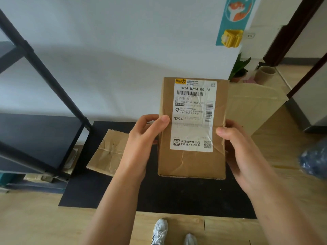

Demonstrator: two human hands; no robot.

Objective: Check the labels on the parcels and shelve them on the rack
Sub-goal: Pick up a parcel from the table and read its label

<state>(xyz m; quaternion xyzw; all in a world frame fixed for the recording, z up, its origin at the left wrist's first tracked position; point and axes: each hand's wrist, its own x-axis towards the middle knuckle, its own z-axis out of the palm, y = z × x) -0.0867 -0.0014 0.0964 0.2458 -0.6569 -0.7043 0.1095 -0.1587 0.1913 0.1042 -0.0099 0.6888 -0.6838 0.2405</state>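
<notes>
1. Big white wall (115,50) straight ahead, its corner edge running down just behind the held box, with a doorway opening off to the right.
2. Black rack (35,121) fills the left side, its slanting post and dark shelves well clear of the hands; bare shelf surface shows on the middle level.
3. Wooden floor (35,223) in the foreground, open on both sides of the white shoes (160,230).
4. Black mat (177,197) lies flat on it, its near edge just ahead of the shoes.
5. Pale board (254,103) leans behind the box on the right.
6. The parcel (192,128) is up in the air over the mat, upright, its label (192,114) facing us, "N294" readable.
7. A second box (108,152) lies flat on the mat, lower left, partly behind the forearm.
8. Left hand (141,138) grasps the parcel's left edge, thumb on the front face.
9. Right hand (235,147) grasps the right edge, thumb tip at the label's side.
</notes>
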